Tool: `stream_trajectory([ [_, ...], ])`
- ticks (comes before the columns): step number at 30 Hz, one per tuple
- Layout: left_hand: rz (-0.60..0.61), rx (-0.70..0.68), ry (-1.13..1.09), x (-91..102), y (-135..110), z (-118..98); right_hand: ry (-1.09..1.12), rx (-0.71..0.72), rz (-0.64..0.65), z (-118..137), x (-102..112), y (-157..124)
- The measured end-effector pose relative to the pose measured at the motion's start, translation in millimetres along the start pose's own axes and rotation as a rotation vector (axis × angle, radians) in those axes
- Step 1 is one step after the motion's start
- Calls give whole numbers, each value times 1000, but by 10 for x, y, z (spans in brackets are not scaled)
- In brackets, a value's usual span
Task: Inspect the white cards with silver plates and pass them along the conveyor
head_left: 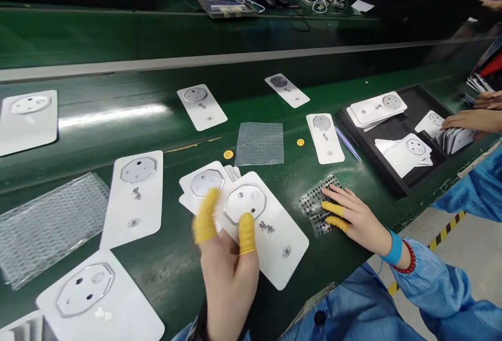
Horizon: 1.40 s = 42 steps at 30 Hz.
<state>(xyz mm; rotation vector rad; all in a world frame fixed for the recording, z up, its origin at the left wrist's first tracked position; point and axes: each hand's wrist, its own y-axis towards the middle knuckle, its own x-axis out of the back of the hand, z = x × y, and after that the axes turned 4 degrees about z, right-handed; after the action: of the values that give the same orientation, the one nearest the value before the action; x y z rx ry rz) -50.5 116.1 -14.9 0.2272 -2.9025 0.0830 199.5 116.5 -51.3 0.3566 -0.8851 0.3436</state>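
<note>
My left hand (231, 257), with yellow finger cots on thumb and index finger, grips a white phone back cover (280, 234) with an octagonal camera area. The thumb presses on its face; the raised index finger is blurred. Behind this cover lies a small fanned stack of similar covers (192, 189). My right hand (353, 218), also wearing two yellow finger cots, rests with fingers stretched over a clear sheet of small black dots (319, 200). Its fingertips touch the sheet, and part of the sheet is hidden beneath them.
More white covers lie around, including one at left (135, 194). Bubble-wrap pouches (259, 145) and purple tweezers (348, 144) lie on the green bench (168, 273). At right, a black tray (400, 186) holds covers, with a co-worker's hand (466, 120) over it.
</note>
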Motion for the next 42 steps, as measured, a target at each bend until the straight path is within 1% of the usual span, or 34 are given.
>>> stream_trajectory([
  [2,38,23,116,-4,31,34,-38,44,-51,-52,25,-33],
  [3,94,38,154,-25,37,38,-30,69,-89,-45,54,-29],
  [4,176,48,157,-57,36,32,-14,100,-120,-20,93,-14],
  [5,261,56,126,-97,32,16,6,139,-135,16,139,9],
  [7,404,73,-6,-192,17,-33,30,239,-124,100,237,70],
  [8,454,92,-102,-240,9,-58,35,292,-100,139,283,105],
  [10,497,147,-292,-320,-4,-96,52,366,-15,202,356,179],
  [11,495,174,-355,-349,-7,-105,77,375,31,228,381,218],
  [13,461,210,-412,-379,-10,-103,179,342,93,272,402,299],
  [16,418,240,-438,-379,-13,-63,356,270,65,335,354,412],
  [18,413,278,-473,-375,-21,-25,388,276,40,369,283,466],
  [22,415,395,-569,-394,-52,35,248,372,22,392,167,498],
  [27,405,507,-639,-417,-74,36,49,481,47,406,192,442],
  [29,386,523,-639,-420,-77,36,-79,527,34,437,191,419],
  [32,353,521,-623,-427,-76,55,-246,596,-1,474,131,405],
  [35,351,503,-579,-428,-59,86,-264,646,-19,415,53,424],
  [36,359,494,-552,-420,-47,97,-229,631,0,363,34,433],
  [37,364,479,-519,-403,-31,106,-174,584,27,296,20,441],
  [39,338,425,-441,-343,5,119,-46,429,72,131,11,446],
  [41,248,351,-359,-256,33,116,43,287,70,-29,27,437],
  [42,186,294,-304,-213,37,106,64,243,61,-87,46,432],
])
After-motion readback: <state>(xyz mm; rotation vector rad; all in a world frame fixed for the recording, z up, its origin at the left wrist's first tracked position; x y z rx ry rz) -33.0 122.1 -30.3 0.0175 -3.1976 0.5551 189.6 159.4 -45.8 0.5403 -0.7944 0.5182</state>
